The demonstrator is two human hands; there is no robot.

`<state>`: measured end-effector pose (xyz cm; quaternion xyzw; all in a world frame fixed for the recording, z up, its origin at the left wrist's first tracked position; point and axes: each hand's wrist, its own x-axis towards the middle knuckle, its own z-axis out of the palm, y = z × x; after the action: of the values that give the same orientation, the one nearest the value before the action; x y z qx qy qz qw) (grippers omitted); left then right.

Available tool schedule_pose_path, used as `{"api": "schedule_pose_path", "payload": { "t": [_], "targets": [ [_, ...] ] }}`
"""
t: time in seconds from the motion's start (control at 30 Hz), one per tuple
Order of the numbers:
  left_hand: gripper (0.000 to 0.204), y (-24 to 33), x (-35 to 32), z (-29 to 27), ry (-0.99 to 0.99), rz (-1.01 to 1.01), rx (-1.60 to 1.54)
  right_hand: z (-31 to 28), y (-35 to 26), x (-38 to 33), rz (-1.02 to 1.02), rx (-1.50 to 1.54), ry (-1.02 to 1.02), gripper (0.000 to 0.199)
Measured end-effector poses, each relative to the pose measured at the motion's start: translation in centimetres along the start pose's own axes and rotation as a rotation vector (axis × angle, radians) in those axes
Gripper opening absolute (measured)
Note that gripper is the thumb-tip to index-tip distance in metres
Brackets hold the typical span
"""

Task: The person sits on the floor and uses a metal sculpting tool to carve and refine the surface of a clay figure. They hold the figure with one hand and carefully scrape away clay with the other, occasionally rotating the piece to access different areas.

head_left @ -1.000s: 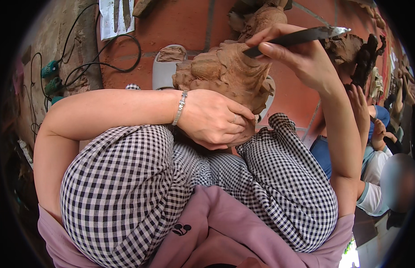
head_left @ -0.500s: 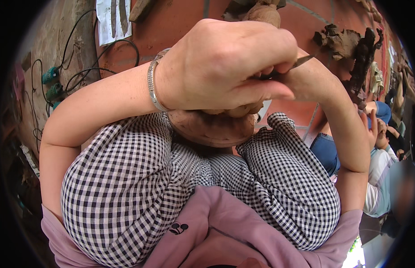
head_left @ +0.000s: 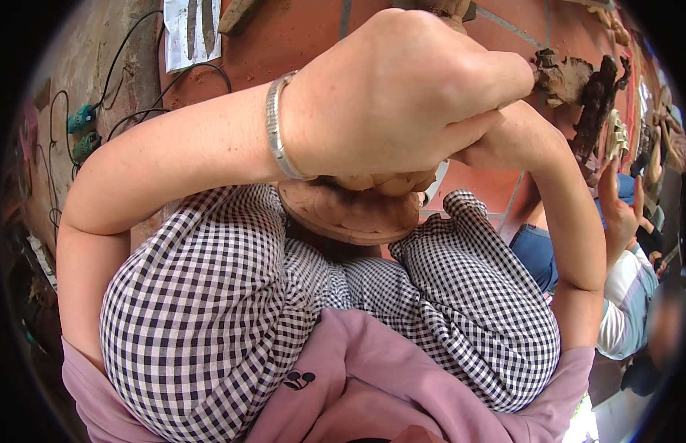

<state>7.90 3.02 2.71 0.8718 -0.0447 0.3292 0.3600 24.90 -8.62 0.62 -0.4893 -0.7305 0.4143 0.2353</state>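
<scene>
Between my knees stands a reddish-brown carved wooden piece (head_left: 350,214), with a thick rounded rim and a lumpy upper part. My left hand (head_left: 409,96), a metal bracelet on its wrist, is closed in a fist above the carving and covers much of it. The pointed knife that stuck out of this fist earlier is hidden now behind the fingers. From the right my other forearm reaches in; of my right hand (head_left: 487,144) only the part near the wrist shows, behind the left fist. Its fingers are out of sight.
Gnarled dark wood pieces (head_left: 598,103) lie on the red tile floor (head_left: 284,37) at the right. Green power tools (head_left: 83,118) with black cords are at the left, near a white sheet (head_left: 191,33) bearing dark strips. At the far right sits another person (head_left: 627,295), a hand raised.
My left fist has moved right and slightly up, turning so that the knife blade no longer shows. The other person's hand at the right has opened upward.
</scene>
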Motion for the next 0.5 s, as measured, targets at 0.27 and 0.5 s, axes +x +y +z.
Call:
{"api": "schedule_pose_path", "payload": {
  "t": [0.27,0.5],
  "targets": [
    [0.014,-3.0,-0.7,-0.6,0.084,-0.015,-0.148,-0.9,-0.3,2.4,0.122,-0.025,-0.083,0.033],
    [0.015,-3.1,-1.5,-0.6,0.125,-0.089,-0.163,-1.4,-0.4,4.3,0.200,0.031,-0.190,0.031]
  ]
}}
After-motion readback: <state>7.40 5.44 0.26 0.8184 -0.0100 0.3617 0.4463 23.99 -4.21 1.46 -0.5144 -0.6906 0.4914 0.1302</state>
